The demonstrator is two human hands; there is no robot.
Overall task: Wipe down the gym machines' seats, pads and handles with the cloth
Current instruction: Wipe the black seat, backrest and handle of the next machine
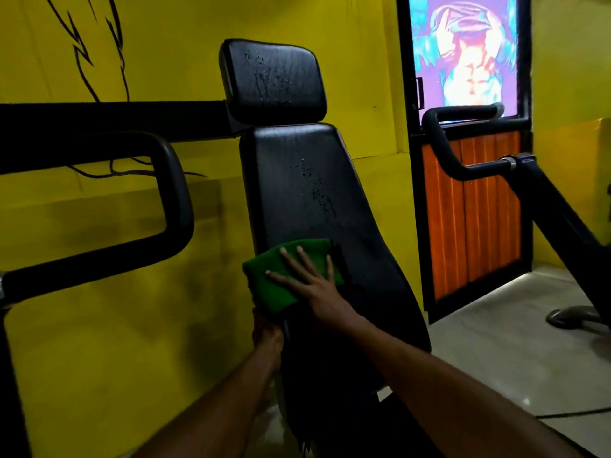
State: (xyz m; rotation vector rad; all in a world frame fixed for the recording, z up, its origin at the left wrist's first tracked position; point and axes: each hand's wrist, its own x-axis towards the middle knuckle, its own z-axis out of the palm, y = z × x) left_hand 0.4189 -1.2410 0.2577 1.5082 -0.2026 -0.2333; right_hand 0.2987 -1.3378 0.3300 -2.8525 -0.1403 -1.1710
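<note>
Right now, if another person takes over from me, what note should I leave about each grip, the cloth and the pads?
Right grip: open, fingers spread flat, pressing the green cloth on the lower back pad.
Left grip: at that pad's left edge, below the cloth; too dark to tell its hold.
Done: only the lower back pad is under the cloth.
Left: droplets sit on the upper back pad and on the head pad; probably wipe these, then the left handle and right handle.

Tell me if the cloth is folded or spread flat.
Folded: the cloth is a compact, thick pad with a rounded doubled edge at its lower left, pressed on the back pad under the right hand.
</note>
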